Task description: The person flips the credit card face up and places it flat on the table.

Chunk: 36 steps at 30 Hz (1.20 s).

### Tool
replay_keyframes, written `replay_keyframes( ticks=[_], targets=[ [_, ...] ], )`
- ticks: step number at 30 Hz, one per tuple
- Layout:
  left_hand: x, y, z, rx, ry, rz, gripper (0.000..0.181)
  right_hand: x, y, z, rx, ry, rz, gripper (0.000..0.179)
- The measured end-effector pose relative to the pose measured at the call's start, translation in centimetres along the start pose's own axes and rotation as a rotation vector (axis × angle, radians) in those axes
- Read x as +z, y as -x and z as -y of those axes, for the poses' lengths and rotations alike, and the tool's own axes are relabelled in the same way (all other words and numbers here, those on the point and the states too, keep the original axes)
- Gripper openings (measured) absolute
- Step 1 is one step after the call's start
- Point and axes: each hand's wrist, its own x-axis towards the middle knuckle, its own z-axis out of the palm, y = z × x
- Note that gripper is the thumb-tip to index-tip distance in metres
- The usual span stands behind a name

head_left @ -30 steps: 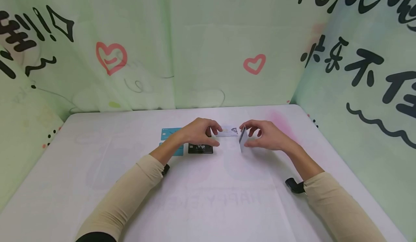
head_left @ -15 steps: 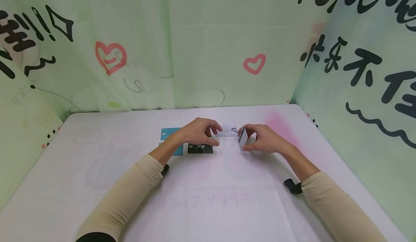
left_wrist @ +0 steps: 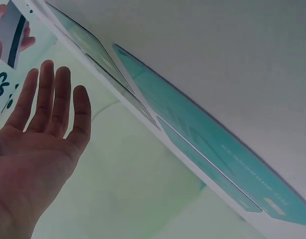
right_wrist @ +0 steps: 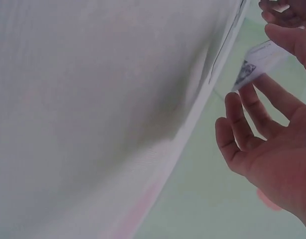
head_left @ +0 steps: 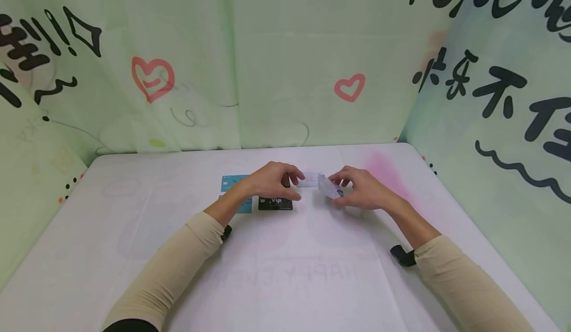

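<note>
My right hand (head_left: 359, 188) pinches a pale card (head_left: 329, 187) between thumb and fingertips. It tilts above the table, and the right wrist view shows a small dark picture on the pale card (right_wrist: 257, 62). From the left wrist view, a dark stripe crosses its other side. My left hand (head_left: 274, 179) hovers above the laid-out cards with fingers loosely bent, holding nothing. Below it lies a black card (head_left: 275, 204) marked "Vip". A flat pale card (head_left: 307, 179) lies between the two hands. Two blue cards, one behind (head_left: 233, 182) and one in front (head_left: 244, 207), are partly hidden by my left arm.
The cards lie in two rows on a white-clothed table (head_left: 276, 282). A green printed curtain (head_left: 276, 64) stands behind the table and along its sides. Black wrist mounts, one left (head_left: 227, 233) and one right (head_left: 403, 256), sit under the sleeves.
The pale card in my right hand has turned from nearly upright to a leftward tilt, showing its picture side. The right hand has shifted slightly; the left hand stays put.
</note>
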Motion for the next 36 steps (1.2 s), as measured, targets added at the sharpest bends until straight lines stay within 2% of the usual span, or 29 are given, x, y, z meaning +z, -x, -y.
replay_keyframes(
  ticks=[6, 18, 29, 36],
  targets=[
    [0.1, -0.3, -0.4, 0.004, -0.025, 0.013, 0.058, 0.0, 0.1, 0.7, 0.017, 0.009, 0.022, 0.054],
    [0.9, -0.9, -0.9, -0.005, -0.065, 0.016, 0.057, 0.4, -0.1, 1.5, -0.02, 0.039, 0.043, 0.056],
    [1.1, -0.9, -1.5, -0.012, -0.153, -0.021, 0.054, 0.6, -0.3, 2.1, -0.044, 0.05, 0.031, 0.055],
    [1.2, -0.7, -1.9, -0.074, -0.211, -0.026, 0.053, 0.6, -0.3, 2.1, -0.054, 0.046, 0.02, 0.056]
  ],
)
